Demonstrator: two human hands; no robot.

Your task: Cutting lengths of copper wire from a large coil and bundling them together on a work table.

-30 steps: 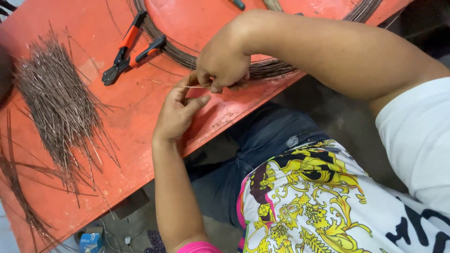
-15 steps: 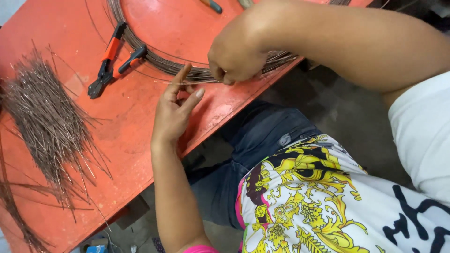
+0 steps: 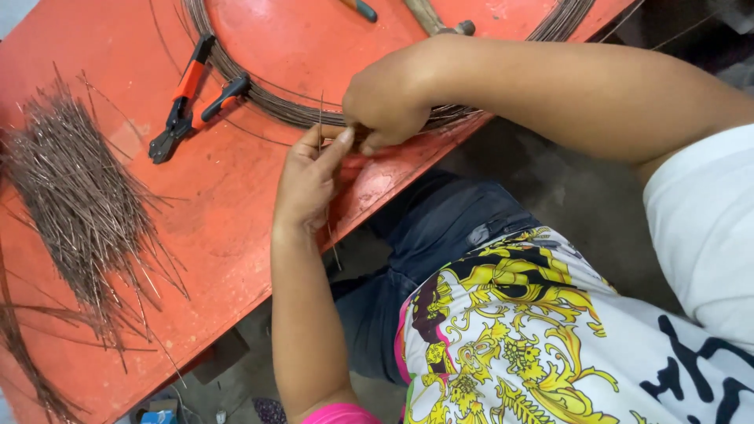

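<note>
At desk [image 3: 259, 196] edge | both hands, left hand [image 3: 310, 177] and right hand [image 3: 385, 98], fingers pinching thin wire piece [image 3: 320, 118] | keep pinch close together (judgement: less bending).

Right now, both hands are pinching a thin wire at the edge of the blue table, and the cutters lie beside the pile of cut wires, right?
Not quite: the table is orange-red, not blue, as the head view shows. The rest holds: the left hand and right hand pinch a thin wire at its edge, and the cutters lie beside the pile of cut wires.
</note>
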